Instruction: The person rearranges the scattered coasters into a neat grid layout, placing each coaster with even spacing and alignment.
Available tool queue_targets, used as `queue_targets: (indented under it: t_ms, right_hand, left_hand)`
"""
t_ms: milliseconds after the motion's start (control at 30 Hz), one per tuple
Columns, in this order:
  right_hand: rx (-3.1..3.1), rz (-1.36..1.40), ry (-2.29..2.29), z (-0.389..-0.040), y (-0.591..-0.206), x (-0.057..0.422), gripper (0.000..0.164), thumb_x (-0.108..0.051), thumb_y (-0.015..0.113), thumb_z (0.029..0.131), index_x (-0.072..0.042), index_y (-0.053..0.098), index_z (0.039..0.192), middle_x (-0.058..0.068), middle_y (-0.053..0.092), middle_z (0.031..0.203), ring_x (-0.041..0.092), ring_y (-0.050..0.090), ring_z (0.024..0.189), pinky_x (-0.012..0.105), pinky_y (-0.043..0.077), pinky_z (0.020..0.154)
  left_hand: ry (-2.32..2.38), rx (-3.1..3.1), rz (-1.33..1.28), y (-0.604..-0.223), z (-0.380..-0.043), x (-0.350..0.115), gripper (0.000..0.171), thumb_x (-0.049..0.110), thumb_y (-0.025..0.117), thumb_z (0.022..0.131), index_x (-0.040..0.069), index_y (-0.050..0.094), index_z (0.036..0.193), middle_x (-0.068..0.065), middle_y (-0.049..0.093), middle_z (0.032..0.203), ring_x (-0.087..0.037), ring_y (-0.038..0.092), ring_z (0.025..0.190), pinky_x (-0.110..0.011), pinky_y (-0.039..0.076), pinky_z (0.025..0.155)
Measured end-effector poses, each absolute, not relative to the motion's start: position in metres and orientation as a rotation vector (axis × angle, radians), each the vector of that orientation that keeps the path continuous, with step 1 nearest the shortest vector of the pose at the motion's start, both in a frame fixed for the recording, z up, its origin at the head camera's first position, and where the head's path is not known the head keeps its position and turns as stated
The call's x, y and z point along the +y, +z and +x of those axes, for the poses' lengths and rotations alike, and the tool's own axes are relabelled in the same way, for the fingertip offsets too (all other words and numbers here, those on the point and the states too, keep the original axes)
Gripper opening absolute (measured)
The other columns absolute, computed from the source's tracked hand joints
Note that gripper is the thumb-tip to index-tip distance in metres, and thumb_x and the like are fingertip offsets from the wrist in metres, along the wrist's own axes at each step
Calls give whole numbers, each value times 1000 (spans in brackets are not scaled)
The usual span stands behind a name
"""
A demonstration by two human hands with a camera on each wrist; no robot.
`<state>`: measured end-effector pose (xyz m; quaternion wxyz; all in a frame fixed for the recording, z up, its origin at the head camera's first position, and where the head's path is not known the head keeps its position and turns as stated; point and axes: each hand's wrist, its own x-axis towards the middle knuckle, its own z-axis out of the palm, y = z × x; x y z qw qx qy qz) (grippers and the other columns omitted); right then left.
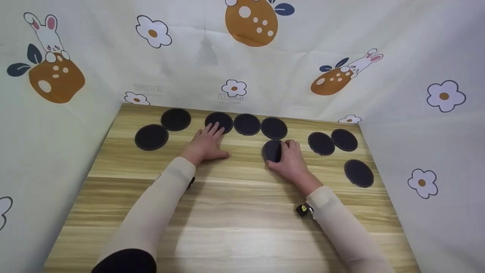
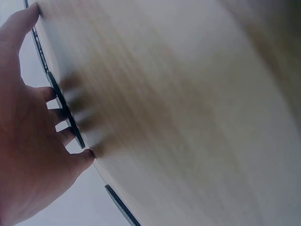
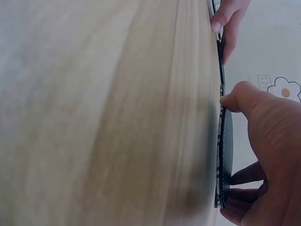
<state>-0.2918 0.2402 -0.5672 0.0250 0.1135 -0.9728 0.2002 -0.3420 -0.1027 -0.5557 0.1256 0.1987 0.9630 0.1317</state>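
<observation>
My left hand [image 1: 206, 146] lies with its fingers spread, the fingertips on a round black coaster [image 1: 222, 117] at the back of the table. In the left wrist view, those fingertips rest on the thin coaster [image 2: 65, 109], and the thumb is stretched away from it. To the right, my right hand [image 1: 291, 162] grips another black coaster [image 1: 271, 151] by its edges, thumb at the near side and fingers at the far side. That coaster [image 3: 228, 146] appears slightly raised at its finger end in the right wrist view. Two more coasters, a middle one [image 1: 247, 124] and a right one [image 1: 274, 127], continue the back row.
Two coasters lie at the left, one nearer [image 1: 151, 137] and one farther back [image 1: 176, 119]. Three more lie at the right, the nearest [image 1: 359, 173] close to the table's right edge. Patterned cloth [image 1: 189, 76] walls in the wooden table [image 1: 235, 212] behind and on both sides.
</observation>
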Motion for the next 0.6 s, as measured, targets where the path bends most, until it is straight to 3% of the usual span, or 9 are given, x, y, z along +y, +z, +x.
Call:
queue_targets:
  t_ms: [600]
  right_hand:
    - [-3026, 336, 607, -298, -574, 242, 101, -48, 88, 86, 15, 50, 155, 33, 49, 148, 47, 45, 140, 55, 43, 121]
  left_hand:
    - [338, 2796, 580, -556, -344, -102, 110, 71, 68, 98, 9, 23, 177, -19, 9, 185, -44, 9, 169, -68, 17, 132]
